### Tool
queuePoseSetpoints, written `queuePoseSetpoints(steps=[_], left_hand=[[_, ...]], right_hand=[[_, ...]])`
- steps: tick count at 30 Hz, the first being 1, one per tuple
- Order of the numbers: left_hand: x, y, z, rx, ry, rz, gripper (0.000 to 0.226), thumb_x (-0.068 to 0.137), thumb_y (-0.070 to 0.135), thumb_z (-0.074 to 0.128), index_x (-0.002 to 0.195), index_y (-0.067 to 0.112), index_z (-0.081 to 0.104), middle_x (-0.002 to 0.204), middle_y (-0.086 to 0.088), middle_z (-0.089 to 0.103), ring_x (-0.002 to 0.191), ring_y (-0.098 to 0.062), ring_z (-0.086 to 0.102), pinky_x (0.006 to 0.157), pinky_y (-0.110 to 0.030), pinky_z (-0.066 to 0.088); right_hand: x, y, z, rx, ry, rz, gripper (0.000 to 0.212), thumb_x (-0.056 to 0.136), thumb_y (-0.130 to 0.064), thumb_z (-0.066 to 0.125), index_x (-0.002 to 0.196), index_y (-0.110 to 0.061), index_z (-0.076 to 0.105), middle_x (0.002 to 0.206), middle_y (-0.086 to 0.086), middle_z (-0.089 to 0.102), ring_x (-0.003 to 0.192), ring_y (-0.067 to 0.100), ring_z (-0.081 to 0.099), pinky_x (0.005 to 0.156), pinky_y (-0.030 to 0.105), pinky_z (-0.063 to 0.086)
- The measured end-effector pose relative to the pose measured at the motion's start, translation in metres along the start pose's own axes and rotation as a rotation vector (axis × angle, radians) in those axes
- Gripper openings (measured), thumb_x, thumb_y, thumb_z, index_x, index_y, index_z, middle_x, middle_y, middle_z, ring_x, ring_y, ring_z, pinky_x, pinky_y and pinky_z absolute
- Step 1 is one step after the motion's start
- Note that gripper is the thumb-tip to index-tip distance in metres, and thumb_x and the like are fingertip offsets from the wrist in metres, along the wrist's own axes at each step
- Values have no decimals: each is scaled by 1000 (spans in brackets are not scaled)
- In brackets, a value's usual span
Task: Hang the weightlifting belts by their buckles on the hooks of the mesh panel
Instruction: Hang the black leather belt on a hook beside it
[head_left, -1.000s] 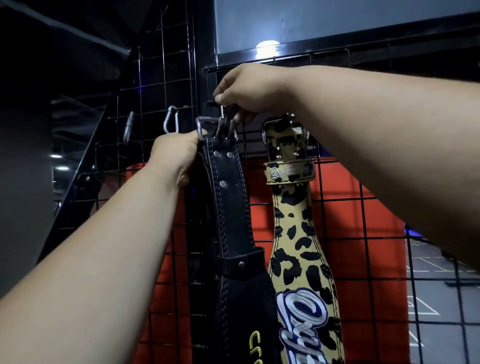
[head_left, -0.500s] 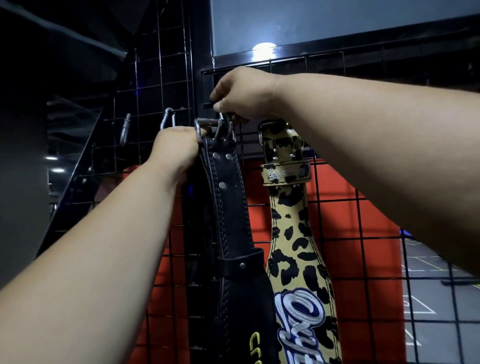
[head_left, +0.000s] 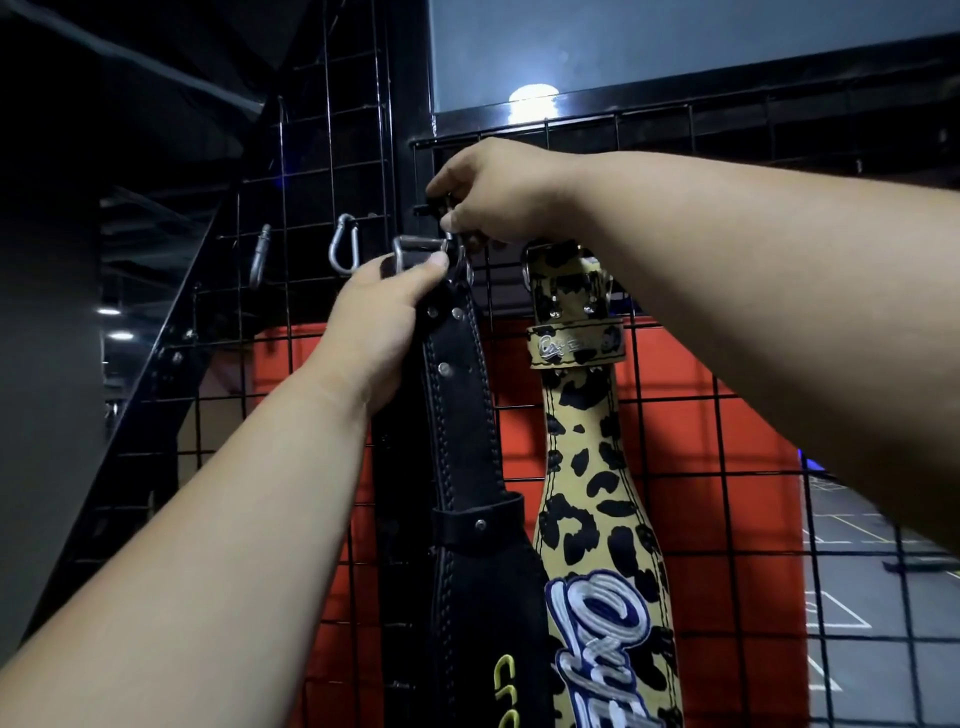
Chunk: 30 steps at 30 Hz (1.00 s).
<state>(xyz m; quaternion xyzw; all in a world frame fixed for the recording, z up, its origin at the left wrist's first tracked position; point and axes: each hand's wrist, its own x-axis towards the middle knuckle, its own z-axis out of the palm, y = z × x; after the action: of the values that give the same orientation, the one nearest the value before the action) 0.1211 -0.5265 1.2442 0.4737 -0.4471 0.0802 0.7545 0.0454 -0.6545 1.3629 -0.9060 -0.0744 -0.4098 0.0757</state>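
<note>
Now — left hand (head_left: 387, 317) grips black belt (head_left: 462, 441) | right hand (head_left: 493, 195) pinches (at hook)

Both forearms are bare, with no sleeves in view. The left hand (head_left: 384, 322) and right hand (head_left: 498, 192) wear no gloves, rings or watch. Short, plain fingernails show.

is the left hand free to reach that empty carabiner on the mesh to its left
Probably not yet: the left hand grips the black belt below its buckle. The carabiner itself hangs unobstructed close by.
</note>
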Motion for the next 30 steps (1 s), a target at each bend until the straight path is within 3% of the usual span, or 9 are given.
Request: queuePoseSetpoints(steps=[3, 6, 11, 13, 16, 20, 22, 24, 30], left_hand=[[-2, -5, -5, 27, 3, 45, 19, 102, 17, 67, 117, 10, 75, 111, -15, 79, 97, -27, 76, 92, -44, 60], [-4, -7, -6, -3, -13, 32, 24, 102, 19, 67, 122, 7, 74, 115, -18, 78, 102, -29, 75, 96, -45, 59], [-4, -7, -4, -30, -11, -4, 21, 104, 20, 65, 118, 9, 75, 109, -13, 80, 95, -25, 77, 89, -40, 62], [-4, -5, -3, -30, -27, -2, 18, 105, 17, 61, 115, 9, 75, 100, -9, 81, 88, -20, 78, 80, -34, 63], [-3, -2, -1, -43, -58, -19, 14, 106, 15, 58, 103, 13, 72, 84, -1, 80, 75, -14, 76, 69, -29, 62], [1, -2, -3, -80, -70, -52, 13, 106, 14, 59, 111, 9, 70, 90, -7, 80, 78, -19, 76, 73, -33, 63], [1, -3, -4, -115, -65, -75, 24, 105, 15, 60, 123, 1, 67, 100, -13, 78, 82, -23, 75, 78, -36, 62], [1, -1, -3, -142, -78, -97, 35, 104, 15, 59, 133, -5, 63, 110, -19, 74, 86, -26, 72, 82, -38, 59], [13, 0, 2, -143, -93, -107, 15, 98, 2, 58, 107, 6, 69, 94, -16, 75, 81, -27, 72, 79, -39, 59]], right_hand=[[0, 0, 0, 25, -36, 8, 49, 95, -23, 72, 143, -21, 59, 106, 1, 77, 69, 10, 71, 75, 46, 65], [-2, -2, -2, 32, -54, 19, 50, 96, -22, 71, 143, -20, 58, 104, 1, 76, 75, 15, 75, 76, 51, 65], [-7, -4, -8, 33, -95, 29, 55, 94, -7, 63, 146, -22, 56, 105, 0, 74, 73, 13, 75, 72, 45, 64], [-8, -3, -10, 23, -91, 20, 59, 91, -5, 61, 146, -24, 57, 115, 0, 73, 81, 14, 76, 75, 46, 65], [-8, -1, -12, 5, -85, -21, 57, 92, -8, 66, 145, -28, 59, 126, -4, 70, 96, 11, 73, 78, 30, 64], [-5, 1, -11, 52, -62, -37, 58, 93, -11, 72, 147, -25, 56, 126, -4, 69, 101, 12, 72, 91, 26, 60], [-2, 1, -9, 113, -62, -24, 59, 94, -7, 71, 149, -20, 54, 124, -3, 71, 94, 12, 73, 88, 26, 61], [-1, 0, -8, 87, -49, -22, 58, 93, -10, 72, 147, -21, 56, 119, -7, 71, 99, 11, 73, 93, 26, 58], [-8, -5, -12, 22, -28, -26, 57, 93, -19, 74, 146, -31, 56, 115, -13, 65, 111, 6, 65, 92, 15, 48]])
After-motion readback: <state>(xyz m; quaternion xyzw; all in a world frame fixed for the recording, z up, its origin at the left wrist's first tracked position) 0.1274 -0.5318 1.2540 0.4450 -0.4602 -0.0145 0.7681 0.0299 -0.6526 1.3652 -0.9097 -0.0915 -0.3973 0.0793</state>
